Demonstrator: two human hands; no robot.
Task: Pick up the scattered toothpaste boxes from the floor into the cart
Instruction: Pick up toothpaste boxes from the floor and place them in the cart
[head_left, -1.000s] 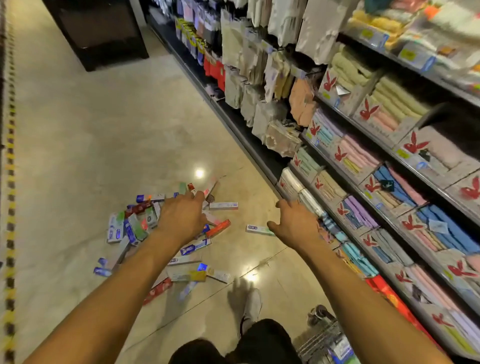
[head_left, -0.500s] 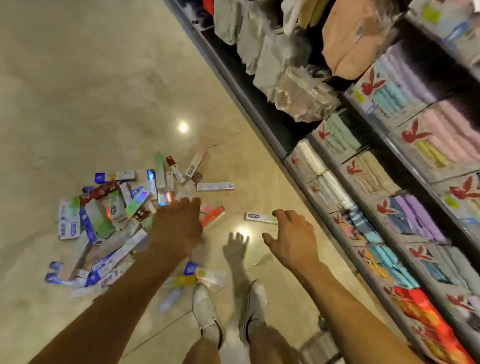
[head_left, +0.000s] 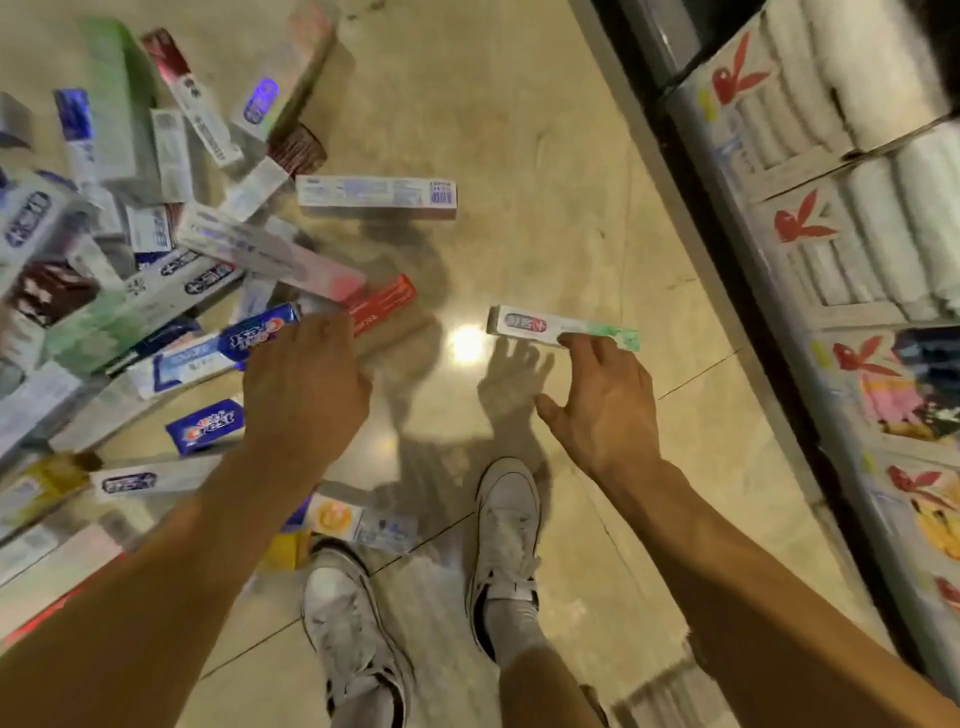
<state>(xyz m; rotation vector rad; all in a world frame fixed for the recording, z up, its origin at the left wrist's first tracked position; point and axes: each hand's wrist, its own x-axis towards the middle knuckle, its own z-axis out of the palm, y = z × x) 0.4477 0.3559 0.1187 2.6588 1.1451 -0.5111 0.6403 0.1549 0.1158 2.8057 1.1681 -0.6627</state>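
Many toothpaste boxes (head_left: 156, 291) lie in a heap on the shiny floor at the left. My left hand (head_left: 306, 389) reaches down over the heap's right edge, its fingertips at a blue Crest box (head_left: 254, 332) and beside a red box (head_left: 384, 301); its fingers are mostly hidden behind the back of the hand. A white and green box (head_left: 545, 325) lies alone to the right. My right hand (head_left: 608, 400) is spread open, one fingertip at that box's near edge. A white box with a barcode (head_left: 374, 192) lies farther off.
Low shelves of boxed towels (head_left: 831, 234) run along the right side. My two white shoes (head_left: 506, 519) stand on the floor below my hands, with a yellow and white box (head_left: 353, 519) by the left shoe. A blurred grey bit of the cart (head_left: 665, 696) shows at the bottom right.
The view has dropped much closer to the floor. Both hands have gone down, the left onto the heap's edge, the right to the lone white and green box.
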